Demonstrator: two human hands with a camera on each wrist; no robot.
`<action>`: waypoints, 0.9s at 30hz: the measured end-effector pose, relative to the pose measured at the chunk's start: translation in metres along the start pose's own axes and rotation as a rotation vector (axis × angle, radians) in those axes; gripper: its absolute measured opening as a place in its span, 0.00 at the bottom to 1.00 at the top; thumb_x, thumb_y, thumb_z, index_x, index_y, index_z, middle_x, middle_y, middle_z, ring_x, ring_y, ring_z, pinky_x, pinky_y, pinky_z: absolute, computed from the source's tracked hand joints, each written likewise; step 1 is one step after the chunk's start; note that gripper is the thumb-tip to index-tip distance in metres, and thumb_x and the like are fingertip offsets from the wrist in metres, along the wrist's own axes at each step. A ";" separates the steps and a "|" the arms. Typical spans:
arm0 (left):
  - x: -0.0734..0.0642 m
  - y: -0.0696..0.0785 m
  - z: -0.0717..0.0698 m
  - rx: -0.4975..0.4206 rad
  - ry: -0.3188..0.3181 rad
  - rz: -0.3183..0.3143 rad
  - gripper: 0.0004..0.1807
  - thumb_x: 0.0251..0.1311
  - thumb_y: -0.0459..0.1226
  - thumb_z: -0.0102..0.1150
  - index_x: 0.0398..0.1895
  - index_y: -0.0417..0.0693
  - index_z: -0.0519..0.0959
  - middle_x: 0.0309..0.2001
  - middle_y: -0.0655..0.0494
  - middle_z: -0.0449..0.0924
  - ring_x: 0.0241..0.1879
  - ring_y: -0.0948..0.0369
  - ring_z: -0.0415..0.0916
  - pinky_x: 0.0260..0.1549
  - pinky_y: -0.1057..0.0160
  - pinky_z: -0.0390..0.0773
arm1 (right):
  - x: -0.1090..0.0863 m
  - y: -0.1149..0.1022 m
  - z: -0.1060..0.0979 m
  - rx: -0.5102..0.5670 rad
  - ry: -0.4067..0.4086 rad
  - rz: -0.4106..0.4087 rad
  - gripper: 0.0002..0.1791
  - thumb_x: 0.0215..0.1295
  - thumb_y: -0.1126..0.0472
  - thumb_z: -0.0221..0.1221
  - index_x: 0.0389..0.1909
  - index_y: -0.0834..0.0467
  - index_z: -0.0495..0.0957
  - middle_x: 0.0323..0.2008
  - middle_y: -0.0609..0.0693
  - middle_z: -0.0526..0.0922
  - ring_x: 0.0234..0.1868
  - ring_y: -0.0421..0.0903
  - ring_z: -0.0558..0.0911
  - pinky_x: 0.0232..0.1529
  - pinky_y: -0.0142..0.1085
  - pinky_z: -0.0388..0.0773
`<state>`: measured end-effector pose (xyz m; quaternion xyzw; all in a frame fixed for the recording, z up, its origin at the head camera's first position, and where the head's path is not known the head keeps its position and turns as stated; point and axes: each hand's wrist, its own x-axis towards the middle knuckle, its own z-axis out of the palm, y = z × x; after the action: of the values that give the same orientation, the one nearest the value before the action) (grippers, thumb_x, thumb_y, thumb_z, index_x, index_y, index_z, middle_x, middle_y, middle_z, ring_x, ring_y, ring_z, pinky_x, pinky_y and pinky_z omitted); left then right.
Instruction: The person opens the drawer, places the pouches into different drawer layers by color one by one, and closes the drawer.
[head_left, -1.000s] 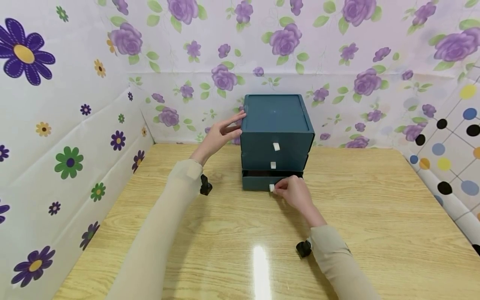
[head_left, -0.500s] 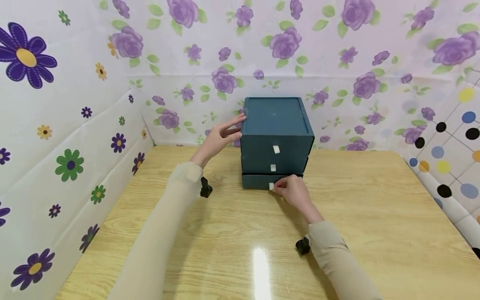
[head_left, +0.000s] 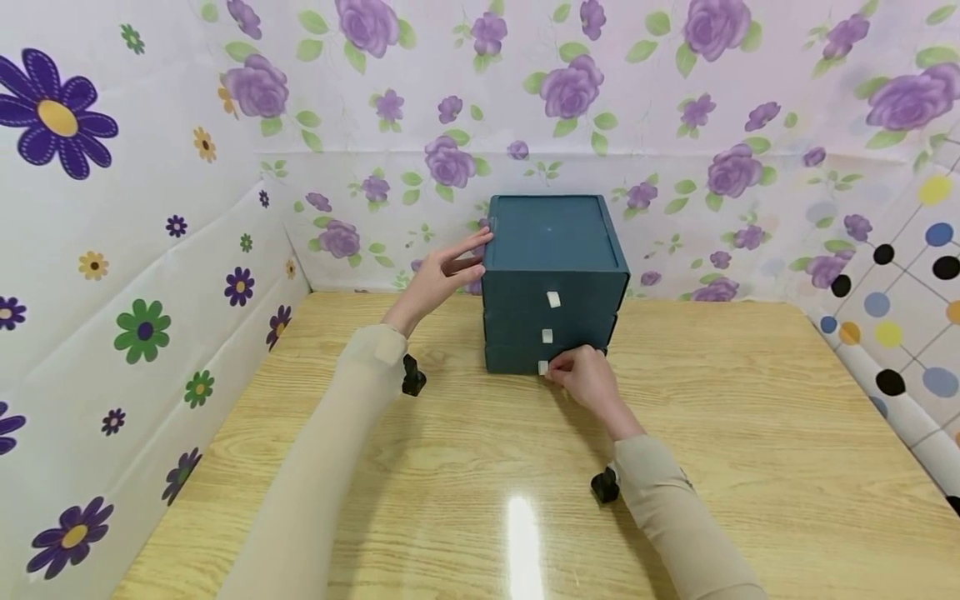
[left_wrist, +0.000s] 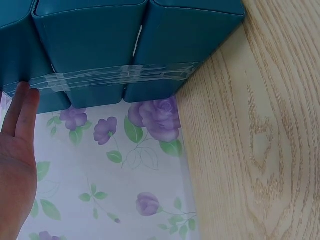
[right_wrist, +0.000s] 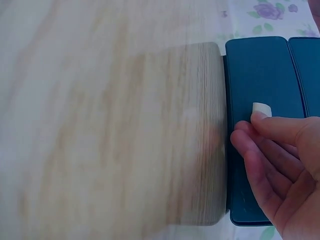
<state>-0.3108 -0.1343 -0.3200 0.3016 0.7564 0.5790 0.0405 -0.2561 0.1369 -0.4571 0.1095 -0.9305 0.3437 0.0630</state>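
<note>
A dark teal cabinet [head_left: 551, 233] of three stacked drawers stands against the back wall. Each drawer front carries a small white pull. My right hand [head_left: 588, 379] pinches the pull [right_wrist: 261, 107] of the bottom drawer [head_left: 512, 360] between thumb and fingers, and that drawer's front lies level with the two above. On the cabinet's left side, the extended fingers of my left hand [head_left: 438, 279] rest near the top edge. Clear tape [left_wrist: 125, 75] runs across that side in the left wrist view.
The wood-grain table [head_left: 465, 467] extends forward and to both sides of the cabinet. A flowered sheet [head_left: 360, 100] hangs close behind it. Black wrist devices [head_left: 412, 375] sit by both cuffs. Patterned sheets also line the left and right sides.
The bottom drawer has slid back into the cabinet, closing the dark gap above its front. My right hand moved in with its pull, while my left hand stayed on the cabinet's side.
</note>
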 end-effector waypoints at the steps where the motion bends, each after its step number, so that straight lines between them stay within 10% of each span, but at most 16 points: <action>1: 0.000 0.000 0.000 0.001 0.000 0.001 0.30 0.71 0.37 0.53 0.76 0.52 0.62 0.79 0.61 0.52 0.75 0.50 0.60 0.70 0.48 0.69 | 0.000 0.000 0.000 0.000 0.001 0.002 0.04 0.58 0.60 0.70 0.29 0.58 0.89 0.28 0.51 0.89 0.22 0.38 0.78 0.28 0.32 0.77; 18: 0.006 0.002 -0.003 0.030 -0.006 0.002 0.31 0.71 0.38 0.53 0.76 0.51 0.60 0.79 0.59 0.52 0.75 0.50 0.61 0.70 0.47 0.69 | 0.006 0.003 -0.004 0.050 0.000 -0.011 0.05 0.58 0.60 0.70 0.30 0.59 0.89 0.28 0.53 0.90 0.23 0.38 0.83 0.27 0.31 0.79; 27: 0.001 -0.023 -0.005 0.132 0.033 -0.051 0.29 0.74 0.44 0.50 0.76 0.62 0.61 0.77 0.60 0.58 0.72 0.52 0.65 0.71 0.46 0.67 | -0.010 0.005 -0.017 0.167 -0.085 -0.014 0.11 0.65 0.59 0.64 0.45 0.60 0.86 0.41 0.57 0.89 0.36 0.47 0.88 0.36 0.36 0.85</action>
<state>-0.3231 -0.1413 -0.3392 0.2749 0.8009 0.5315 0.0228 -0.2468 0.1535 -0.4498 0.1354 -0.8997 0.4146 0.0166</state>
